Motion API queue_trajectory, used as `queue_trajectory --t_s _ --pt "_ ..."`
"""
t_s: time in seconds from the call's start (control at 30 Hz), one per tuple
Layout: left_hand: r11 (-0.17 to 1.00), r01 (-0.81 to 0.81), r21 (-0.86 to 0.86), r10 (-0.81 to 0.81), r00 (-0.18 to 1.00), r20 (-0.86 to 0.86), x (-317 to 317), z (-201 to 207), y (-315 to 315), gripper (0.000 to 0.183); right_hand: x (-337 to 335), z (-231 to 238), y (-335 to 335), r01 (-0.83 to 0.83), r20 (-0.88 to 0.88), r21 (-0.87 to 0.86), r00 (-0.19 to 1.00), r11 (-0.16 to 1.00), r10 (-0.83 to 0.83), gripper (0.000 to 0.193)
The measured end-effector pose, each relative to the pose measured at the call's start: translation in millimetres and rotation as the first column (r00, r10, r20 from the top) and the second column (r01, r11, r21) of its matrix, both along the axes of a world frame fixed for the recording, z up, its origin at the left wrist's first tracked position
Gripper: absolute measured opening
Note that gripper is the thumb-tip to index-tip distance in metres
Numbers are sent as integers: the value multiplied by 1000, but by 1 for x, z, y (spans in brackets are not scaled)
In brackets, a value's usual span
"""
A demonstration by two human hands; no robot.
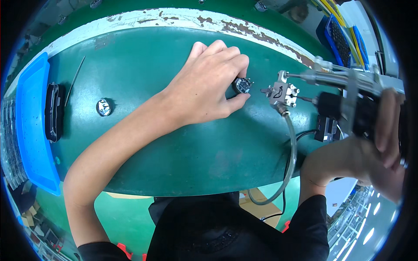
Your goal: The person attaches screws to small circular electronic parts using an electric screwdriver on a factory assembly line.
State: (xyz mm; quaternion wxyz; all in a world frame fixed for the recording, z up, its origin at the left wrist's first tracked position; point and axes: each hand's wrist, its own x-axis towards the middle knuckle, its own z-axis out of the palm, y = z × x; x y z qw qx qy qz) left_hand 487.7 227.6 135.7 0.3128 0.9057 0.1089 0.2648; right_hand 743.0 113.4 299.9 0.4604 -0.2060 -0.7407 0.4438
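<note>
Left hand (pixel 212 82) pinches small dark round component (pixel 242 85) over green tabletop (pixel 139 56), near metal nozzle fitting (pixel 282 93), blurred right hand (pixel 386 145) beside black tool body (pixel 329 105), grip unclear

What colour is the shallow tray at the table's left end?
The tray is bright blue, seen best in the head view.
</note>
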Motion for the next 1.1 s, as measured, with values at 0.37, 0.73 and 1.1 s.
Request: queue_trajectory --t_s 0.37,0.73,1.1 --pt "1000 -6 3 6 1000 20 7 -2 -1 31 -4 -11 5 62 6 -68 998 996 -62 26" --pt "1000 -3 -6 3 1000 -17 5 2 1 31 -6 -11 4 89 -8 -92 996 992 -90 16" --pt "936 -335 104 346 932 -108 32 48 66 61 35 36 -84 540 -27 36 841 841 -540 23"
